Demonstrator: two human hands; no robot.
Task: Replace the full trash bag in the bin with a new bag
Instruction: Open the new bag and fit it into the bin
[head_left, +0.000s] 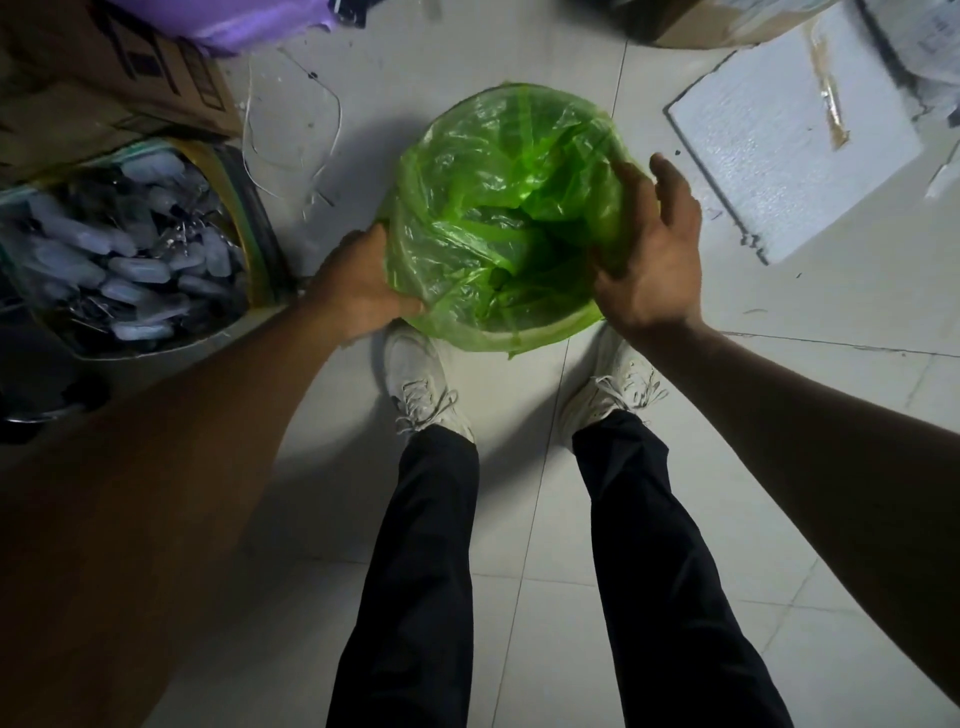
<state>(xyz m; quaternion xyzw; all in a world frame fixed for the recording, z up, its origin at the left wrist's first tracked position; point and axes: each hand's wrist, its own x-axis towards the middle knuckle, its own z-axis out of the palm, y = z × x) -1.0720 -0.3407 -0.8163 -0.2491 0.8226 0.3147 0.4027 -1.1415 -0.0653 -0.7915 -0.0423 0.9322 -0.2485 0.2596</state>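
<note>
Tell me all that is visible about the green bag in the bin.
The green bag is thin, translucent, crinkled plastic. It lines a round bin on the tiled floor, its mouth open and folded over the pale rim. The inside sags in loose folds; no trash shows. The left hand grips its edge at the bin's left side. The right hand rests on the right edge, fingers reaching inside, thumb up. The person's shoes stand just behind it.
</note>
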